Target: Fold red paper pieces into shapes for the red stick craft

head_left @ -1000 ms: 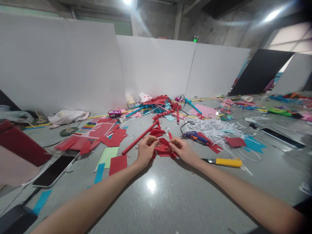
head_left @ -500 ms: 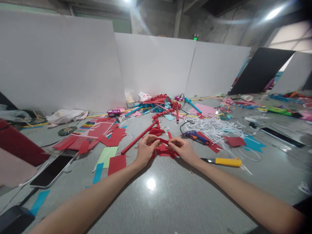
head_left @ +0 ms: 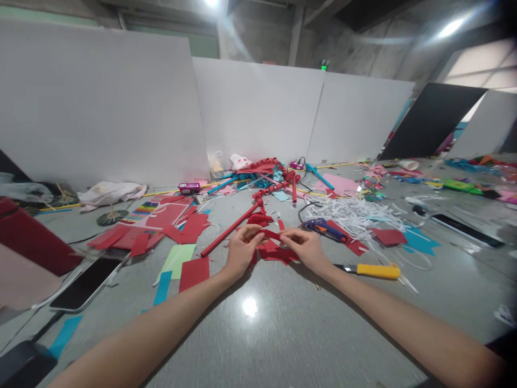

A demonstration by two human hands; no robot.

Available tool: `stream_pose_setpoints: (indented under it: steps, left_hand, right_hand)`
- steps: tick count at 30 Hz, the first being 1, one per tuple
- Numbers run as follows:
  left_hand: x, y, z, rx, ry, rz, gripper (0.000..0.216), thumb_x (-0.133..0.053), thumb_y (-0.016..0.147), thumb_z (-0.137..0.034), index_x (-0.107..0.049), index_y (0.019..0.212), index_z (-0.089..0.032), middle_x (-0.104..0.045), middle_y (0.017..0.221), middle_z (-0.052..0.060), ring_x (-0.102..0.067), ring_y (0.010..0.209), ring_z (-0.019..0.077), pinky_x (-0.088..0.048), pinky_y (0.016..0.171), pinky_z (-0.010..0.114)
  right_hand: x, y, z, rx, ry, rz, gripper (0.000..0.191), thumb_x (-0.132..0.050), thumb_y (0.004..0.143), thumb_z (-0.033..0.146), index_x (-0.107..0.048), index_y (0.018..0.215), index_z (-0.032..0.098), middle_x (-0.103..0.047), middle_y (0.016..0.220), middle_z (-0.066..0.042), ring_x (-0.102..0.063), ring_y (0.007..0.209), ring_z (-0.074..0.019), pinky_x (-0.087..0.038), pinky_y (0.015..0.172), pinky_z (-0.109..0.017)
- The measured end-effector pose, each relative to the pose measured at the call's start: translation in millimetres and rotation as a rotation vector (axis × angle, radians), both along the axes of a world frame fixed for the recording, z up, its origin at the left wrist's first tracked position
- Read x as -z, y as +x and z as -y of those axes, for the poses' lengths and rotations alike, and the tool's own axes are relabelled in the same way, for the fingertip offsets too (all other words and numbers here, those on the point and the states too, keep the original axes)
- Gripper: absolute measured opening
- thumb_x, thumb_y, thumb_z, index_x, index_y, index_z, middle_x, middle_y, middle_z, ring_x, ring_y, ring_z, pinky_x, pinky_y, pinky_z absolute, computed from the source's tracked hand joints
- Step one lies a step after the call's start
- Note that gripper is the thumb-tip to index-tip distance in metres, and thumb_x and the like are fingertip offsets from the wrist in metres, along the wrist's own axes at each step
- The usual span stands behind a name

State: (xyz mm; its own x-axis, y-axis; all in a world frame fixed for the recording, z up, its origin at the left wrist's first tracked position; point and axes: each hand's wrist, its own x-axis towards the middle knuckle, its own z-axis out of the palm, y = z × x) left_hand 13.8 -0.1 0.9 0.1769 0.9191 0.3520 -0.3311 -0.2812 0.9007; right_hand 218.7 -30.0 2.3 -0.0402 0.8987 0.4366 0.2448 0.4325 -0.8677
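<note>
My left hand and my right hand face each other near the middle of the view. Between them stretches a small strip of red paper, its two ends pinched by thumb and fingers. More red paper pieces lie on the grey surface just beneath. A red paper tube slants away beside my left hand. To the right of my right hand rest a blue glue gun and a utility knife with a yellow handle.
Shredded white paper strips are heaped at the right. A phone lies at left, and another phone at far right. Red and blue tubes and twisted paper pile up before white panels. Red sheets lie left.
Almost nothing differs. Both hands keep their pinch on the red paper strip, and the whole view has shifted very slightly.
</note>
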Motion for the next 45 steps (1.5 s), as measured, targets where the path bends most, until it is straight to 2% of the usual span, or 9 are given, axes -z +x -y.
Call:
stream_pose_setpoints:
  steps: [9, 16, 21, 23, 27, 34, 41, 45]
  left_hand:
    - [-1.6, -0.3, 1.5, 0.025, -0.01, 0.006, 0.024, -0.077, 0.082, -0.033, -0.064, 0.095, -0.017, -0.073, 0.088, 0.004, -0.075, 0.082, 0.0214, -0.063, 0.081, 0.037]
    - [-1.8, 0.1, 2.2, 0.044, -0.002, 0.007, 0.024, -0.077, 0.082, -0.035, -0.065, 0.092, -0.018, -0.072, 0.088, 0.004, -0.074, 0.083, 0.021, -0.063, 0.081, 0.038]
    - [0.6, -0.4, -2.5, -0.008, -0.033, 0.029, 0.023, -0.079, 0.08, -0.033, -0.065, 0.089, -0.017, -0.071, 0.084, 0.002, -0.075, 0.079, 0.0203, -0.063, 0.081, 0.037]
    - [1.9, -0.9, -5.0, -0.021, -0.06, 0.046, 0.025, -0.08, 0.079, -0.034, -0.064, 0.089, -0.017, -0.071, 0.082, 0.002, -0.075, 0.077, 0.0207, -0.063, 0.081, 0.037]
    - [3.8, -1.9, -8.8, -0.029, -0.101, 0.06, 0.029, -0.081, 0.077, -0.036, -0.064, 0.09, -0.017, -0.072, 0.08, 0.002, -0.076, 0.075, 0.0219, -0.062, 0.08, 0.037]
    - [4.6, -2.6, -10.3, -0.012, -0.115, 0.076, 0.032, -0.082, 0.077, -0.038, -0.064, 0.09, -0.016, -0.072, 0.079, 0.002, -0.076, 0.075, 0.0216, -0.063, 0.079, 0.037]
    - [4.5, -2.9, -9.6, 0.011, -0.117, 0.064, 0.032, -0.081, 0.079, -0.039, -0.066, 0.094, -0.015, -0.073, 0.082, 0.004, -0.077, 0.074, 0.0226, -0.064, 0.074, 0.037]
    - [1.8, -2.1, -7.9, 0.014, -0.135, 0.056, 0.035, -0.082, 0.077, -0.041, -0.066, 0.094, -0.015, -0.073, 0.079, 0.004, -0.077, 0.074, 0.024, -0.065, 0.073, 0.038]
  right_hand:
    - [-2.1, 1.1, 0.4, 0.026, 0.137, 0.081, 0.011, -0.072, 0.089, 0.032, -0.08, 0.087, 0.025, -0.075, 0.096, -0.006, -0.07, 0.093, -0.022, -0.054, 0.084, -0.035]
    - [-6.1, -0.8, 4.0, 0.045, 0.124, 0.111, 0.018, -0.069, 0.092, 0.038, -0.077, 0.086, 0.023, -0.073, 0.094, -0.006, -0.069, 0.085, -0.0215, -0.055, 0.076, -0.034]
    - [-2.7, -1.4, 5.8, 0.028, -0.008, 0.007, 0.025, -0.071, 0.09, 0.041, -0.071, 0.107, 0.022, -0.071, 0.08, -0.002, -0.068, 0.068, -0.0189, -0.056, 0.061, -0.029]
    - [-0.7, -1.9, 5.5, 0.034, 0.024, 0.021, 0.027, -0.074, 0.088, 0.039, -0.07, 0.109, 0.022, -0.07, 0.081, -0.002, -0.068, 0.072, -0.019, -0.057, 0.066, -0.03]
    - [0.2, -3.2, 4.8, 0.079, 0.124, 0.05, 0.02, -0.072, 0.089, 0.035, -0.073, 0.104, 0.022, -0.072, 0.097, -0.006, -0.069, 0.084, -0.0209, -0.059, 0.078, -0.035]
    - [-8.5, -2.8, 8.1, 0.128, 0.25, 0.171, 0.012, -0.068, 0.092, 0.029, -0.077, 0.099, 0.024, -0.074, 0.1, -0.007, -0.069, 0.091, -0.0228, -0.056, 0.083, -0.037]
    - [-9.7, -2.7, 8.5, 0.137, 0.256, 0.194, 0.014, -0.067, 0.093, 0.032, -0.078, 0.094, 0.024, -0.075, 0.098, -0.008, -0.069, 0.092, -0.0241, -0.056, 0.085, -0.039]
    - [-6.8, -3.4, 7.4, 0.16, 0.24, 0.15, 0.015, -0.068, 0.093, 0.034, -0.077, 0.1, 0.024, -0.074, 0.102, -0.009, -0.069, 0.097, -0.0247, -0.057, 0.089, -0.04]
